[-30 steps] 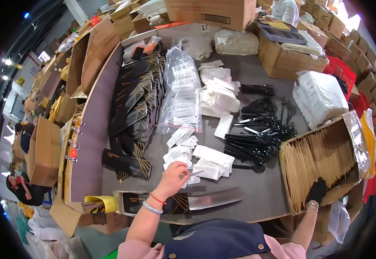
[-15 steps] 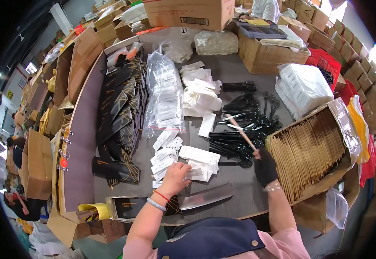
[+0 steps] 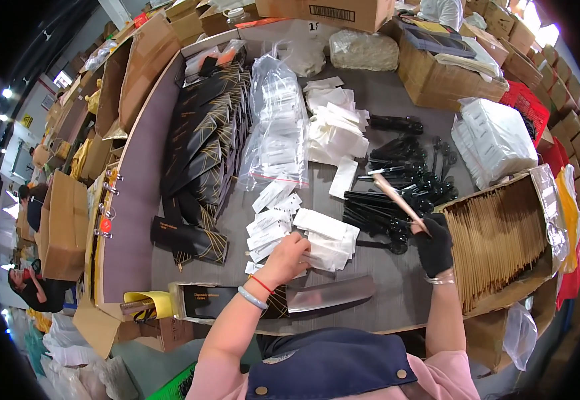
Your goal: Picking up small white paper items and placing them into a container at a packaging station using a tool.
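Here, in the head view, the bare left hand point(image 3: 289, 257) pinches a small white packet point(image 3: 317, 257) from the pile of white packets point(image 3: 323, 233) just beyond it. The gloved right hand point(image 3: 435, 245) (black glove) grips paper-wrapped chopsticks point(image 3: 397, 201), tilted up-left over black plastic cutlery point(image 3: 397, 193).

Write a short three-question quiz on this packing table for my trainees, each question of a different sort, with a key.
1. True or false: the right hand wears a black glove.
2. What does the left hand touch? A) small white packets B) black cutlery C) a cardboard box
3. Fill in: the right hand grips a pair of wooden ____.

Key: 1 true; 2 A; 3 chopsticks, drawn from the carton of paper-sleeved sticks beside that hand.
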Demonstrator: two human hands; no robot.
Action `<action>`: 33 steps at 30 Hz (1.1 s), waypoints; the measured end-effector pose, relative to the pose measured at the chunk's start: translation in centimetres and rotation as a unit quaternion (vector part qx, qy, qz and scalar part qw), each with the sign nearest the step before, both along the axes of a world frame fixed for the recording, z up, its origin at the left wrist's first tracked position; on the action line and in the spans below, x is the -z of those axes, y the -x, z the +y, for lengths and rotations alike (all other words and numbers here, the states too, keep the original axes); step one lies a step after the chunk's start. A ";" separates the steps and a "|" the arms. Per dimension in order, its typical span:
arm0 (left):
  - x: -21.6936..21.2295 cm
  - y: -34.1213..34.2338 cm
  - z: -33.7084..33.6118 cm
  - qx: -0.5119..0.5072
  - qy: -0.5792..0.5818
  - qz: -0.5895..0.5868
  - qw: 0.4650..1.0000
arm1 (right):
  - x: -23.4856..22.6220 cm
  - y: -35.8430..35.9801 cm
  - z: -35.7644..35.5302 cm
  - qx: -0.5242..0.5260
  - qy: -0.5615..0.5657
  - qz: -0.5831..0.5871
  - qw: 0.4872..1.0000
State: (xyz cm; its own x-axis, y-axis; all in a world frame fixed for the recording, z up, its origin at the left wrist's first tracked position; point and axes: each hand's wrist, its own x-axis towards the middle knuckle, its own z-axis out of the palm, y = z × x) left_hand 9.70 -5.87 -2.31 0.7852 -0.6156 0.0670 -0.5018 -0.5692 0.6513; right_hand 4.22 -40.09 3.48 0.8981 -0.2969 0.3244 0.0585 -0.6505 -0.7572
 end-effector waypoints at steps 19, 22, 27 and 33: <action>-4.9 3.4 0.7 -0.128 0.160 0.273 0.940 | -0.4 5.4 0.3 0.008 -0.301 0.157 0.940; -4.2 6.0 0.8 -0.102 0.119 0.244 0.957 | 0.7 5.9 1.1 -0.019 -0.358 0.193 0.914; -3.8 9.9 0.5 -0.027 -0.055 -0.077 0.995 | 1.6 6.0 2.5 -0.088 -0.326 0.265 0.903; -2.9 12.2 0.0 -0.050 -0.067 -0.093 0.992 | 1.3 5.7 2.8 -0.059 -0.388 0.279 0.876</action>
